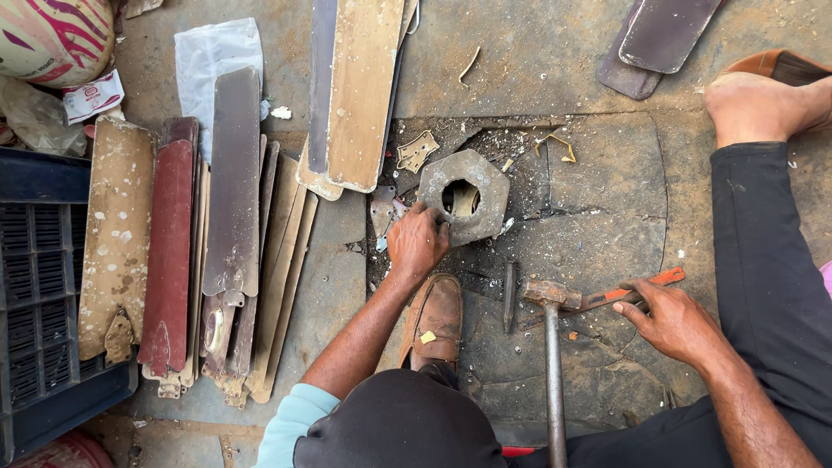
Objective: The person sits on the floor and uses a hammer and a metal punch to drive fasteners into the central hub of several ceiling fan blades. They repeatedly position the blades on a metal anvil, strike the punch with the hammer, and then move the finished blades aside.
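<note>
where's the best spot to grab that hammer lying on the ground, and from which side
Probably the bare metal handle of the grey steel hammer, low down its length, from the right. It lies flat, head away from the person, handle running back toward them. The right hand is nearest; the head end is crowded by an orange-handled tool and a dark chisel.

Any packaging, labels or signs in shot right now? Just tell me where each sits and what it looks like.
Clear plastic bag: top left on the floor, flat, crumpled, whitish.
Small printed wrapper: far left beside the bag, white with red marks.
Patterned sack or ball: top left corner, rounded, cream with pink stripes.
No signs or screens.
</note>
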